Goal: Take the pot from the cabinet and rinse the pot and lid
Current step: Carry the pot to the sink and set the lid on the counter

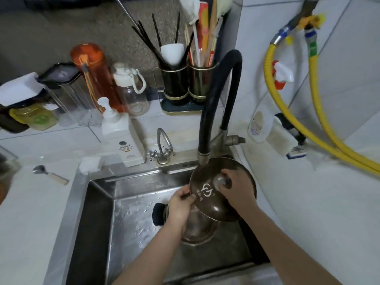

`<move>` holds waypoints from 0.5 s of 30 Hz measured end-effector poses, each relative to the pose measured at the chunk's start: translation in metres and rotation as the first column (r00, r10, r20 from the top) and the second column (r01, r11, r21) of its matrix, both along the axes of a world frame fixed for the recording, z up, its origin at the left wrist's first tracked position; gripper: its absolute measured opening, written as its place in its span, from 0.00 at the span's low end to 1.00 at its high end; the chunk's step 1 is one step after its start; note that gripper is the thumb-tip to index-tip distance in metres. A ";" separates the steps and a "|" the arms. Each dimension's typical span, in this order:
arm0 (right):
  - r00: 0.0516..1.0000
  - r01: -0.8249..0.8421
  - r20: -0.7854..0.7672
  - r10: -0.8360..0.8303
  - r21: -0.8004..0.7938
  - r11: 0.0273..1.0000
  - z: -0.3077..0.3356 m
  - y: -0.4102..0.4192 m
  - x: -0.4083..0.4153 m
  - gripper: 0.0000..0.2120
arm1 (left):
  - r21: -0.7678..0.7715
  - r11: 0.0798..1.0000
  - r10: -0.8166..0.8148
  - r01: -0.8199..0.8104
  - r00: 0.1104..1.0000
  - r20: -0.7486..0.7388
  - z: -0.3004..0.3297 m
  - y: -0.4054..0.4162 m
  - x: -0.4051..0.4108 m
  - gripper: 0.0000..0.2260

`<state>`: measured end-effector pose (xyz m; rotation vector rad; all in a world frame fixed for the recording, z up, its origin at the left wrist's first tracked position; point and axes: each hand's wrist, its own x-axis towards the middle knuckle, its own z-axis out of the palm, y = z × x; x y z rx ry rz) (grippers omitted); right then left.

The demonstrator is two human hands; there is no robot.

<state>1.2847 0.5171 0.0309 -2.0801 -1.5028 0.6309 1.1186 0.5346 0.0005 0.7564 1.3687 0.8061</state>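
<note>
Your right hand (236, 187) was closed around the knob (221, 182) of the one glass lid (218, 194), fingers wrapped over it from above. Your left hand (181, 204) pinched the lid's left rim between thumb and fingertips. Held by both hands, the lid was tilted with its printed top face toward you, directly beneath the nozzle of the black gooseneck faucet (218, 103). Whether water was running could not be told.

The one pot (197, 229) lay in the steel sink (98, 202) below the lid and partly behind your left wrist, its black handle (158, 217) pointing left.

Outward from there: a second, smaller chrome tap (162, 147) stood on the sink's back ledge; one white pump bottle (121, 134) stood just left of it. One spoon (49, 174) lay on the counter to the left. Behind stood two drinking bottles, one orange (92, 75) and one clear (131, 89), and a two-cup utensil holder (185, 87). Two yellow hoses (320, 124) hung at the right wall.
</note>
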 end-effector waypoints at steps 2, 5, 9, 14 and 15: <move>0.997 0.071 -0.029 -0.071 -0.006 0.997 0.006 -0.003 0.023 0.22 | -0.024 0.999 -0.038 0.040 0.996 0.080 0.010 -0.001 0.022 0.16; 0.967 0.207 -0.145 -0.208 -0.021 0.978 0.007 -0.012 0.058 0.21 | -0.063 0.995 -0.069 0.081 0.982 0.177 0.021 -0.003 0.059 0.15; 0.936 0.332 -0.125 -0.330 -0.004 0.943 0.001 -0.023 0.100 0.18 | -0.117 0.985 -0.098 0.130 0.965 0.243 0.020 -0.013 0.106 0.12; 0.922 0.381 -0.079 -0.379 0.006 0.925 -0.009 -0.033 0.143 0.14 | -0.204 0.966 -0.098 0.161 0.952 0.290 0.009 -0.021 0.150 0.18; 0.921 0.384 -0.075 -0.383 0.007 0.923 -0.010 -0.035 0.149 0.13 | -0.216 0.961 -0.103 0.171 0.950 0.293 0.007 -0.022 0.157 0.19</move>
